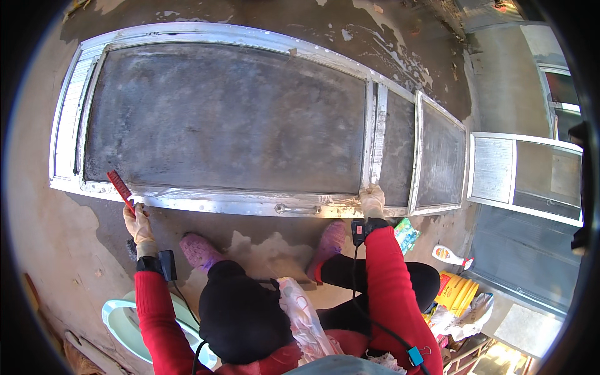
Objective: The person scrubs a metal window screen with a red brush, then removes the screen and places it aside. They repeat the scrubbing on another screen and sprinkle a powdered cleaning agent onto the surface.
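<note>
A white-framed screen door [225, 117] lies flat on wet concrete before me, its large dark mesh panel at the left and middle. My left hand [138, 226], in a pale glove, grips the handle of a red brush [120, 185] near the door's lower left corner. The bristle end points up over the frame edge. My right hand [372, 200], gloved too, rests with curled fingers on the lower frame rail, at the foot of a crossbar [378, 136]. Whether it holds something is hidden. A metal pull handle [298, 209] is fixed to the near rail.
A pale green basin [117, 323] stands by my left arm. On the right lie a green packet [407, 235], a white spray bottle [449, 256] and a yellow bucket [457, 291]. Another white-framed panel [492, 168] leans at the wall. My shoes [199, 252] are close to the door.
</note>
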Motion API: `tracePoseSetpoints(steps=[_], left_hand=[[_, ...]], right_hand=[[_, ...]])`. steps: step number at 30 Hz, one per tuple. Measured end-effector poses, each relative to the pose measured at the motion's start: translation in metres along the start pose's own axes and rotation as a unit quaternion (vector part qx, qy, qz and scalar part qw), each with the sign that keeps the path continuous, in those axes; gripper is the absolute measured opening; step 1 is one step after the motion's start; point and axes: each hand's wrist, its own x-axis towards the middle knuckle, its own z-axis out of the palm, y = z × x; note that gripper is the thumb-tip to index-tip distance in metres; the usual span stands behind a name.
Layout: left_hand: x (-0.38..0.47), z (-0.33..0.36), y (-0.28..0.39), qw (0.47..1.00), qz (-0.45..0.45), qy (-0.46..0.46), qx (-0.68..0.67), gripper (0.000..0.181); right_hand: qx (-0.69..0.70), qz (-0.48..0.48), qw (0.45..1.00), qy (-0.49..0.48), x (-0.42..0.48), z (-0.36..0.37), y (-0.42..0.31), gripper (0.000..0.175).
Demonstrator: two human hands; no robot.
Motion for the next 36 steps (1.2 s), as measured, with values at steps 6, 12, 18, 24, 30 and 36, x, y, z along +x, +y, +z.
tracePoseSetpoints(steps=[6,12,18,24,30,36], left_hand=[[-0.022,-0.009,0.003,1.000,0.012,0.003,-0.012,0.033],[-0.025,0.003,0.017,0.999,-0.038,0.032,0.012,0.031],[-0.036,0.033,0.018,0.999,-0.014,0.033,-0.011,0.030],[-0.044,0.044,0.019,0.998,-0.049,0.040,0.026,0.032],[-0.047,0.051,0.037,0.995,-0.063,0.076,-0.004,0.033],[-0.083,0.073,0.062,0.993,-0.116,0.005,0.033,0.033]], right_hand=[[-0.053,-0.003,0.998,-0.014,0.024,0.002,-0.031,0.060],[-0.047,0.010,0.999,-0.003,0.032,-0.003,-0.045,0.051],[0.117,0.051,0.985,-0.113,0.044,-0.007,-0.040,0.044],[0.202,0.122,0.956,-0.177,0.049,-0.016,-0.032,0.045],[0.257,0.120,0.936,-0.207,0.052,-0.043,-0.014,0.040],[0.435,0.077,0.881,-0.171,0.080,-0.074,0.055,0.027]])
